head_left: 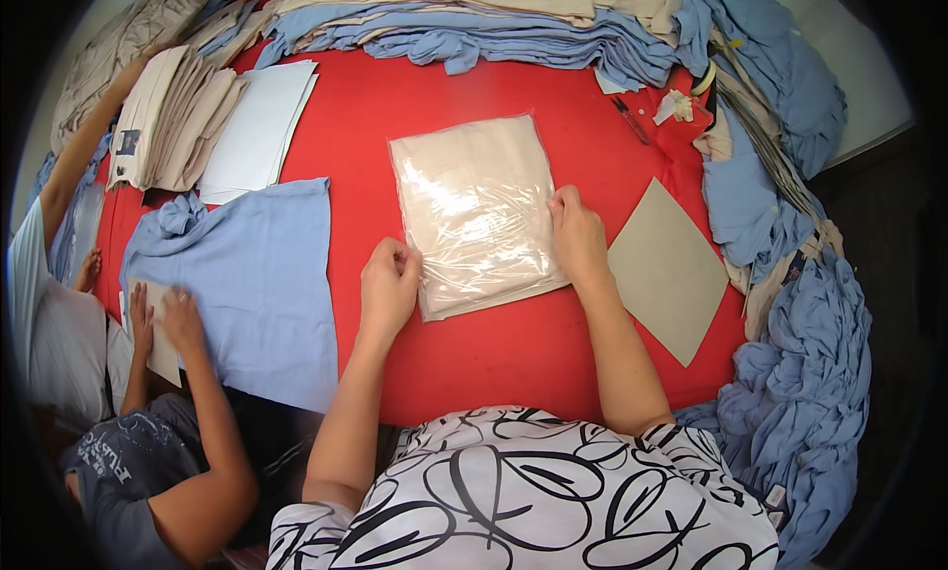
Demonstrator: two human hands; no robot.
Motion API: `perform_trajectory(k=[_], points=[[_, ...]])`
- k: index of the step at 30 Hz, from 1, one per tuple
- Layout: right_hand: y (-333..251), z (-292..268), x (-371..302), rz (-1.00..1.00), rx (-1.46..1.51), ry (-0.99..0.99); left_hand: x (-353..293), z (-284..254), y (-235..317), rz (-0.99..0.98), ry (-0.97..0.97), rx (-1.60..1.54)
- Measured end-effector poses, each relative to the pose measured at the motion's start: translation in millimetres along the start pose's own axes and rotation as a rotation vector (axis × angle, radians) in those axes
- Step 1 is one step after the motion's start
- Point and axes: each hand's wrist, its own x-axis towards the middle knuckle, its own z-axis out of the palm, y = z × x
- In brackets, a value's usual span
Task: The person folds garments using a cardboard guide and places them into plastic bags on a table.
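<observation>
A folded beige garment lies flat inside a clear, shiny plastic bag (479, 215) on the red-covered table, slightly tilted. My left hand (388, 284) pinches the bag's left edge near its lower corner, fingers closed. On the opposite side, my right hand (578, 232) grips the right edge, thumb and fingers pressed together. Light glares off the wrinkled plastic over the garment's lower half. Just right of my right hand rests a grey-beige cardboard sheet (669, 271), turned like a diamond.
Left of me, a person's hands (166, 318) work with a cardboard piece on a light blue garment (247, 264). Beyond are white sheets (259, 131) and folded beige garments (163, 116). Blue and beige stacks (474, 27) line the far edge; scissors (630, 119) lie far right, blue garments (795, 373) right.
</observation>
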Motion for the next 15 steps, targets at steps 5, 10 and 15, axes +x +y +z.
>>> perform_trajectory(k=[5,10,15], points=[[5,-12,13,0.185,0.053,-0.094,8,-13,28,-0.090,-0.066,0.140],[-26,-43,1,0.122,0.123,0.101,18,-43,48,0.104,0.008,0.527],[-80,2,-24,-0.452,-0.180,0.046,90,-3,83,0.819,0.056,0.468]])
